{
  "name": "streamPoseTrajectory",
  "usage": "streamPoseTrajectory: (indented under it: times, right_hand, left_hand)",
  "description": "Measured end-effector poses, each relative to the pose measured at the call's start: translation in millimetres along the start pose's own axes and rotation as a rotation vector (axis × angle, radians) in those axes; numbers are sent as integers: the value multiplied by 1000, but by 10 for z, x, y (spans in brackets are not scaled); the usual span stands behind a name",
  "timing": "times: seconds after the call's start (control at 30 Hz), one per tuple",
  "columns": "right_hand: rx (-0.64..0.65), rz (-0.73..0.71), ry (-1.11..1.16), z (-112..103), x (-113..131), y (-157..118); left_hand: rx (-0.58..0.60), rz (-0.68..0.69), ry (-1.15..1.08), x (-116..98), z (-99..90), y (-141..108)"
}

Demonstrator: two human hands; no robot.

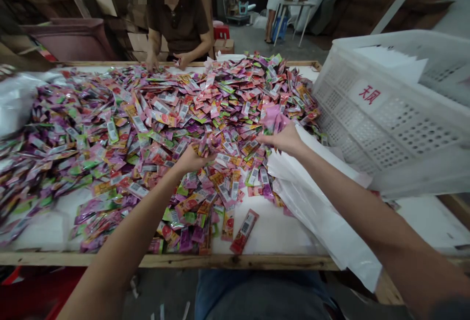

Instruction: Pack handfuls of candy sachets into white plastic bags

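A wide heap of small, colourful sachets (161,109) covers much of the white table in front of me. My left hand (198,157) is closed around a few sachets (206,145) over the middle of the heap. Farther right, my right hand (284,139) grips several pink and purple sachets (274,118) that stick up past the fingers. Below that hand, a white plastic bag (308,183) lies along the right side, partly under my right forearm. A single red sachet (244,232) rests near the front edge, apart from the heap.
A white perforated crate (396,114) stands on the right, with white sheets inside. Wooden edging (257,262) runs along the table front. Across the table a co-worker (179,21) has both hands at the heap. Clear plastic (16,100) lies at left; another person stands far back.
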State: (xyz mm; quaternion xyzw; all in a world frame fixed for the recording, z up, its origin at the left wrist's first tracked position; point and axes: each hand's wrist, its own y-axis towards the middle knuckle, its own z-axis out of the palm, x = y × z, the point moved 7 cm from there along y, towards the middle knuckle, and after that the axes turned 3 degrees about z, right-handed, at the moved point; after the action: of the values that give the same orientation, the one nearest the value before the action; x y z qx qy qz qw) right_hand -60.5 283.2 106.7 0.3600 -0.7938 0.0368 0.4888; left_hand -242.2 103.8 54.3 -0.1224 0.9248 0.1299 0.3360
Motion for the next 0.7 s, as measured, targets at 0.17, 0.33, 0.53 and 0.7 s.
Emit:
streamPoseTrajectory:
  times: [0.17, 0.33, 0.53, 0.7]
  right_hand:
    - [437, -343, -565, 394, 140, -426]
    - [939, -646, -925, 1022, -58, -844]
    - [947, -642, -1003, 1222, -270, -865]
    - [682, -491, -801, 909, -97, -581]
  left_hand:
    - [248, 148, 284, -55, 210, 13]
    - [550, 104, 686, -17, 607, 37]
    - [561, 85, 753, 16, 696, 34]
    - [246, 96, 489, -48, 334, 82]
